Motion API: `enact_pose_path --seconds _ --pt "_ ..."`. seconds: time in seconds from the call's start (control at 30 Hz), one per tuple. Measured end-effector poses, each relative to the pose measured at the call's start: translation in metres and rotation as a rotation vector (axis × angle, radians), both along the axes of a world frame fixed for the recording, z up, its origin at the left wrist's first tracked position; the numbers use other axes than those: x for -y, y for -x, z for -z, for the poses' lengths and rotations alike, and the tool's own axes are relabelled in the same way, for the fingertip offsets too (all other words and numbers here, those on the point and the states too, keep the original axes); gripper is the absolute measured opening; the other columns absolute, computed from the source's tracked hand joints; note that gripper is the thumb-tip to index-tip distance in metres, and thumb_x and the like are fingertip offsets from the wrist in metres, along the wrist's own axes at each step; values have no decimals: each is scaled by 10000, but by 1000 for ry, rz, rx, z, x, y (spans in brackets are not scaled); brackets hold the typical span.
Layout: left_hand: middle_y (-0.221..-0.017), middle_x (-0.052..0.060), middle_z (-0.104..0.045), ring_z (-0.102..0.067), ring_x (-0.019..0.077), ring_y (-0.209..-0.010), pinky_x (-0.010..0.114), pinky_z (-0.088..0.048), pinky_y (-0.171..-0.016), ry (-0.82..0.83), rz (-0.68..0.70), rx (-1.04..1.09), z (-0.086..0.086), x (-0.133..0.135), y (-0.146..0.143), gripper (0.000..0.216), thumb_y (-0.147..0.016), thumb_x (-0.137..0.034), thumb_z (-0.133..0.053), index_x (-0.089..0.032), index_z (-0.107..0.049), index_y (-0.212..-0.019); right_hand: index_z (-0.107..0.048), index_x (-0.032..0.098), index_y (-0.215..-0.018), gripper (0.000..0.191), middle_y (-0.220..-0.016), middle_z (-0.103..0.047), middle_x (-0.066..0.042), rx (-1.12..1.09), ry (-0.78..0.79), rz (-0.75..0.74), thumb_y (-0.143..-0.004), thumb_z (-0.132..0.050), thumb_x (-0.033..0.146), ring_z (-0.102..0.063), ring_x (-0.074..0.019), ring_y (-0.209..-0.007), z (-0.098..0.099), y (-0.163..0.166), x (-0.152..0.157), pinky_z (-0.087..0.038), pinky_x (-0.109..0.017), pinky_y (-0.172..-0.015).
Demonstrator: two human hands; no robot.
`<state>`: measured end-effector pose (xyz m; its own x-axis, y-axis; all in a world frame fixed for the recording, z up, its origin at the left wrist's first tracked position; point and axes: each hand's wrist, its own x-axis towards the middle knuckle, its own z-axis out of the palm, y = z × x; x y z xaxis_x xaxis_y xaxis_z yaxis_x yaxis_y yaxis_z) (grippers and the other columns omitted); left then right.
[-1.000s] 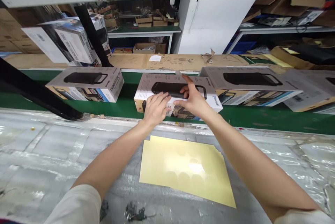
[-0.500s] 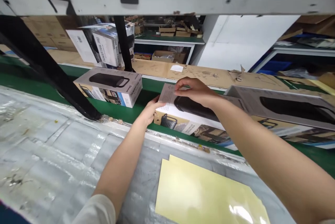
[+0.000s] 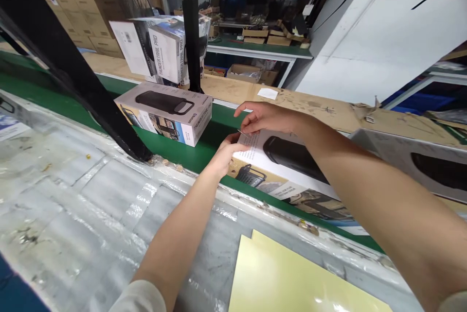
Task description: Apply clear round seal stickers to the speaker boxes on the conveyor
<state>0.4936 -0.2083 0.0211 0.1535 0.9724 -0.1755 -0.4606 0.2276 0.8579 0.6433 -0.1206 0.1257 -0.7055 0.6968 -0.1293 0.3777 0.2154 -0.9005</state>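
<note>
smooth oblong carton | left end is clasped by left hand | right hand is curled over carton, grip cannot be told

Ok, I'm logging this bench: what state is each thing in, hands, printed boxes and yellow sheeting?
Box at hands: lying flat, end closure unclear.
Left hand: thumb atop that box, fingers at its end.
Right hand: fingers curled at that end; grip unclear.
Left box: lying flat, visible faces closed.
Right box: partly hidden, closure unclear.
Far boxes: clustered.
Yellow sheeting: lying flat.
</note>
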Motion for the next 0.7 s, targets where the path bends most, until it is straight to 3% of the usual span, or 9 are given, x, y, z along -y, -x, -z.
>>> enact_pose_path --seconds 0.13,0.2,0.3,0.4,0.6,0.7 --pt "-1420 107 -659 -536 341 -1392 425 -449 -1105 -209 -127 -82 -4 -2 11 737 -604 -229 -854 -221 -665 -1317 -622 245 -1114 512 -792 -746 11 -30 -1 15 -677 -888 235 -642 -155 -654 -11 -7 9 -469 -278 -608" --pt "-1492 91 -614 -440 330 -1482 418 -411 -1151 -361 -160 -109 -9 -3 16 705 -642 -265 -872 -241 -688 -1322 -616 239 -1138 534 -794 -743 12 -74 -1 39 -678 -889 255 -641 -156 -659 -12 -12 14 -468 -285 -624" --pt "-1418 97 -674 -533 319 -1405 430 -438 -1134 -523 -129 -114 -15 -3 18 528 -718 -334 -870 -230 -758 -1224 -608 228 -1149 556 -753 -726 23 -171 29 74 -675 -893 289 -636 -155 -655 -8 -16 23 -462 -285 -632" --pt "-1283 109 -747 -656 295 -1247 432 -479 -1098 -563 -163 -119 -16 -2 16 381 -734 -352 -878 -205 -807 -1078 -604 223 -1147 565 -719 -707 38 -256 71 102 -675 -902 309 -635 -153 -647 -3 -14 31 -456 -283 -626" --pt "-1127 90 -792 -731 228 -1033 408 -529 -1038 -511 -231 -30 -17 -3 16 577 -676 -361 -939 -199 -766 -1202 -602 221 -1146 587 -818 -762 5 -347 106 155 -661 -922 303 -642 -138 -655 -1 -9 44 -474 -279 -641" --pt "-1075 94 -801 -737 230 -1004 393 -552 -993 -530 -221 -42 -22 -1 18 450 -688 -415 -935 -189 -811 -1057 -601 216 -1165 568 -842 -773 -9 -374 75 152 -696 -906 318 -641 -139 -663 -1 -10 48 -475 -277 -636"
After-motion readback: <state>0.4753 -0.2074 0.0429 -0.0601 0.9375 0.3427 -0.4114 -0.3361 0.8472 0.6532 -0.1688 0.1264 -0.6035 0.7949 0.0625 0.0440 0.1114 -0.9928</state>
